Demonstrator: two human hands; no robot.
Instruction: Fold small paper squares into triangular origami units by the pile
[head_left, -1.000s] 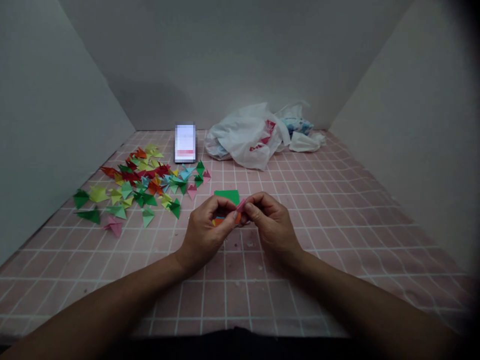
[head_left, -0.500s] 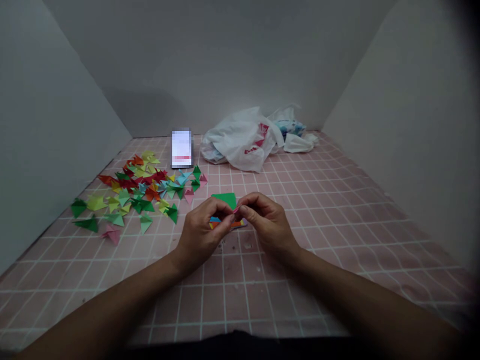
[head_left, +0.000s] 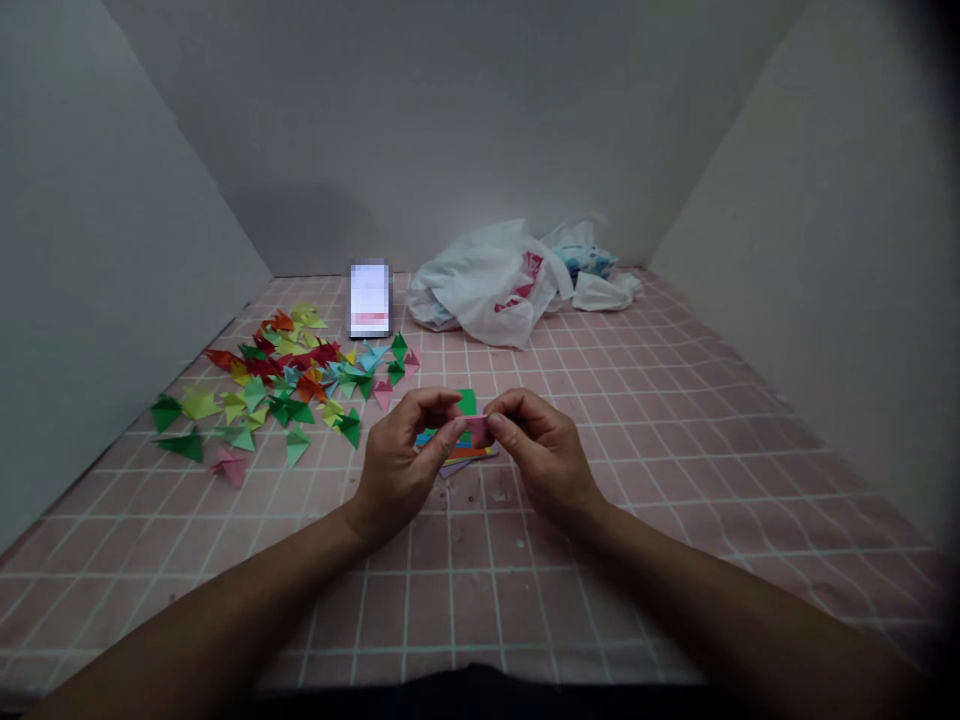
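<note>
A small folded piece of pink paper [head_left: 477, 428] is held up between my two hands, mostly covered by fingers. My left hand [head_left: 409, 445] pinches its left end between thumb and fingers. On its right end, my right hand [head_left: 536, 445] grips with thumb and forefinger. Just behind and beneath the hands lies a stack of coloured paper squares [head_left: 469, 400], green on top, with blue, orange and purple edges showing. To the left, many folded paper cranes [head_left: 289, 410] in green, yellow, red, blue and pink are spread in a loose heap.
A phone [head_left: 370, 298] with a lit, blurred screen stands upright behind the cranes. White plastic bags [head_left: 487, 285] lie crumpled at the back, near a blue-and-white packet [head_left: 590, 262]. Pale walls enclose the pink checked cloth [head_left: 675, 480] on three sides.
My hands have drawn slightly apart, and more of the pink paper shows between them. The whole view has shifted a little; the cranes, phone and bags look unmoved.
</note>
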